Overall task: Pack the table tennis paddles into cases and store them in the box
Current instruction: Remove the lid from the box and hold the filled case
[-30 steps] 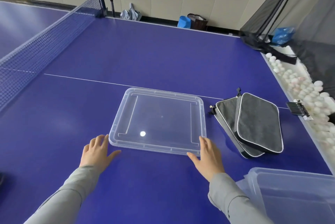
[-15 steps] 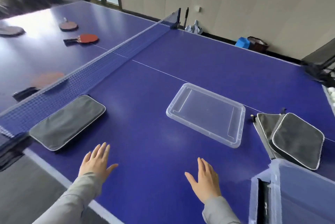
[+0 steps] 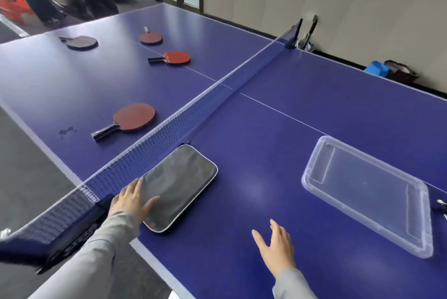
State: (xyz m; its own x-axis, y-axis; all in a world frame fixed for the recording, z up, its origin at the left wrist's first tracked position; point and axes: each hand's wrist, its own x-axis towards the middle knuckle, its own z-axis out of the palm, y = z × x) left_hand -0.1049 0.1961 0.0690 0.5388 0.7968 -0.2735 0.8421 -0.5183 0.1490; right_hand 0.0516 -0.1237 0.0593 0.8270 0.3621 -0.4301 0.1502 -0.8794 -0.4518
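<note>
Where the net [image 3: 205,100] meets the worktop [image 3: 242,153] edge, left grip [image 3: 131,202] lies spread flat on the black case [image 3: 183,182]; four paddles [image 3: 134,117] lie beyond the net. Right grip [image 3: 275,248] spread, holding nothing; clear lid [image 3: 367,192] to its right.

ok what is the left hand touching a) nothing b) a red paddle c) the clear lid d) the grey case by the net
d: the left hand lies with fingers spread on the near end of the grey paddle case beside the net.
</note>
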